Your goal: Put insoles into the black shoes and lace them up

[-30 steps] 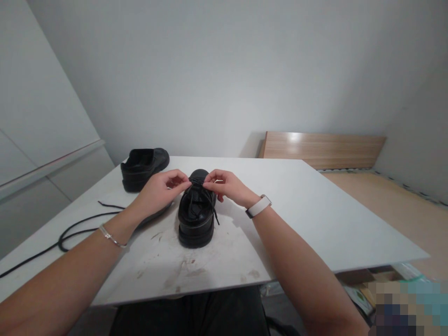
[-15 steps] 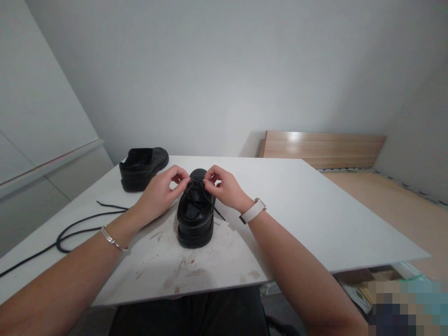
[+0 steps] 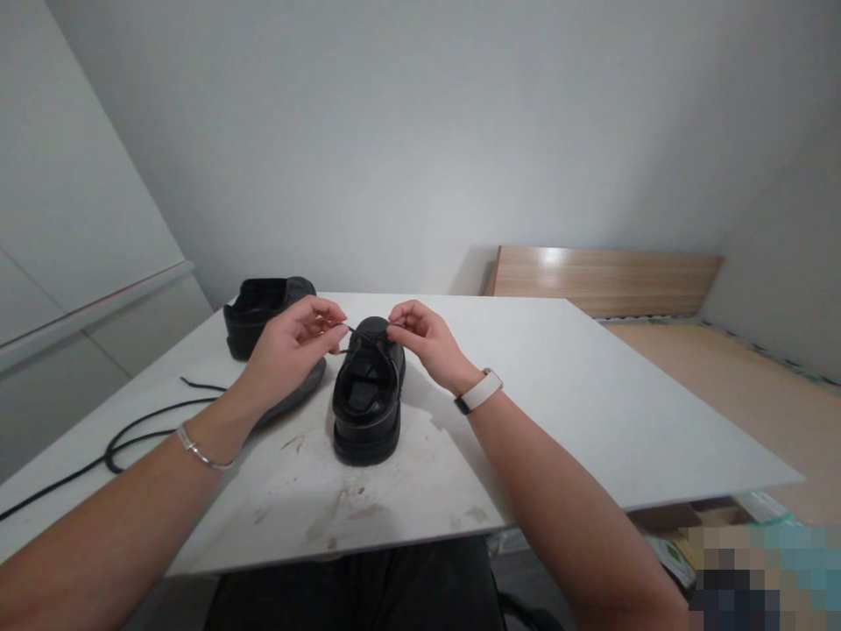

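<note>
White desk [image 3: 558, 394] before a grey wall [image 3: 420, 158]. At the frame's centre, a black shoe [image 3: 368, 429] stands toe away, probably so both hands can reach its lace [image 3: 358, 333]. Left hand [image 3: 293, 349] and right hand [image 3: 430, 346] pinch lace between their fingers, held apart, seemingly for tension. Centre-left, a second shoe [image 3: 244, 333] stands aside, likely for elbow room; lower left, a loose cord [image 3: 109, 456] lies looped.

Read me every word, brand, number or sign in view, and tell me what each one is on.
No text can be read.
Near shoe: no legible mark; its inside is too dark to make out any print.
Far shoe: none legible.
White wristband: none legible.
Pixelated patch, lower right: unreadable.
</note>
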`<state>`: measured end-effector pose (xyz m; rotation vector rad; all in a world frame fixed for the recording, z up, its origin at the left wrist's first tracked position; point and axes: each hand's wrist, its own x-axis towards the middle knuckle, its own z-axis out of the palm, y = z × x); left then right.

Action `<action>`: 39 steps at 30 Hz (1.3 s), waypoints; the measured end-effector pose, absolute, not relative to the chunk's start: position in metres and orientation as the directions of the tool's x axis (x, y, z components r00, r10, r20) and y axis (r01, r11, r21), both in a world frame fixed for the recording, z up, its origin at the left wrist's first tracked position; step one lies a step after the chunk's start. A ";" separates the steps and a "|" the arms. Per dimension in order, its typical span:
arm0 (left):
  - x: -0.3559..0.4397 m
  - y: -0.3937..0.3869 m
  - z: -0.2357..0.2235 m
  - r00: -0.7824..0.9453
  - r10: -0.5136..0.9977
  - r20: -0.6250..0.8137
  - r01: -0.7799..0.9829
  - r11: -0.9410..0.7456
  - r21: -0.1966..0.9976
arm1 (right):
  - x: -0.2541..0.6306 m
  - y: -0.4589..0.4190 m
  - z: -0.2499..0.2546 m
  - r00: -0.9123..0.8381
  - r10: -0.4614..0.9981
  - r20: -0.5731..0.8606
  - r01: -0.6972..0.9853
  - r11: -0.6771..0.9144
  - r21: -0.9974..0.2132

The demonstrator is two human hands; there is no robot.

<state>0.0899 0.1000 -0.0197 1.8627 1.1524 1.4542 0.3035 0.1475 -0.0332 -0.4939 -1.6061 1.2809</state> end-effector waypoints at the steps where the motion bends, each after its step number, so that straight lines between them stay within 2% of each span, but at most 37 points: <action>1: 0.090 0.100 -0.020 0.049 0.847 0.529 0.337 -0.513 0.790 | 0.304 0.147 -0.033 -0.410 0.802 0.435 -0.251 0.359 -0.899; 6: 0.089 0.098 -0.021 0.006 0.767 0.642 0.502 -0.558 0.661 | 0.304 0.142 -0.029 -0.334 0.867 0.370 -0.209 0.315 -0.926; 10: 0.088 0.098 -0.021 0.009 0.706 0.708 0.653 -0.540 0.531 | 0.305 0.139 -0.023 -0.256 0.878 0.405 -0.171 0.372 -0.913; 12: 0.087 0.098 -0.020 -0.012 0.729 0.684 0.622 -0.530 0.576 | 0.307 0.136 -0.020 -0.300 0.866 0.399 -0.198 0.352 -0.915; 14: 0.085 0.098 -0.019 -0.011 0.790 0.613 0.504 -0.525 0.686 | 0.309 0.132 -0.016 -0.410 0.821 0.396 -0.231 0.326 -0.916; 17: 0.082 0.095 -0.017 0.159 0.852 0.499 0.260 -0.523 0.811 | 0.311 0.128 -0.013 -0.529 0.736 0.422 -0.241 0.346 -0.907; 19: 0.082 0.092 -0.015 0.280 0.832 0.480 0.206 -0.540 0.816 | 0.310 0.129 -0.014 -0.509 0.743 0.434 -0.216 0.378 -0.900; 21: 0.085 0.090 -0.015 0.294 0.824 0.484 0.291 -0.560 0.776 | 0.308 0.134 -0.019 -0.458 0.781 0.424 -0.148 0.404 -0.903; 24: 0.091 0.092 -0.017 0.196 0.828 0.525 0.488 -0.547 0.680 | 0.306 0.145 -0.031 -0.384 0.817 0.430 -0.016 0.460 -0.888; 28: 0.091 0.101 -0.026 0.144 0.796 0.588 0.627 -0.533 0.568 | 0.304 0.153 -0.041 -0.363 0.806 0.467 0.181 0.553 -0.814; 31: 0.088 0.106 -0.030 0.168 0.825 0.540 0.648 -0.505 0.570 | 0.304 0.151 -0.042 -0.394 0.797 0.458 0.274 0.578 -0.769; 39: 0.086 0.110 -0.033 0.142 0.870 0.472 0.662 -0.438 0.609 | 0.300 0.148 -0.042 -0.381 0.776 0.503 0.273 0.614 -0.741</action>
